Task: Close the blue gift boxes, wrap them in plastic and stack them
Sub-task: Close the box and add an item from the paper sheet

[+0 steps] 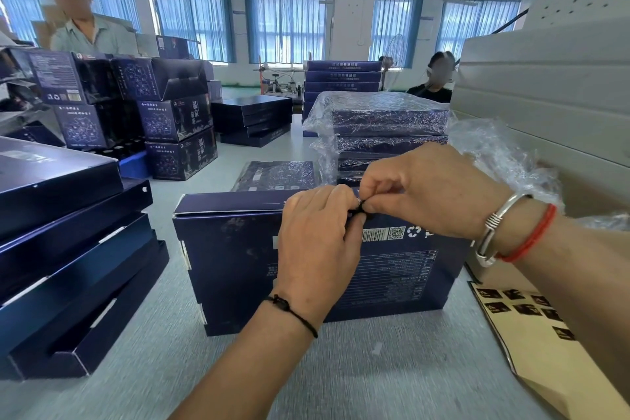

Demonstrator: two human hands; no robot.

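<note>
At box (238, 249) top edge | both hands' fingers (344, 211) pinching small dark piece (358, 210)

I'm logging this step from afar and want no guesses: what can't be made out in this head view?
- What the left hand and right hand pinch together at the blue gift box top edge: a small dark thing, hidden by fingers.
- Box label text: too small, upside down.
- Lower wrapped boxes in the stack: hidden behind the hands.
- Brown sticker sheet: cut off by the right edge.

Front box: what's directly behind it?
Behind the front box lie a flat wrapped box and a wrapped stack. Both hands hide the stack's base.
</note>
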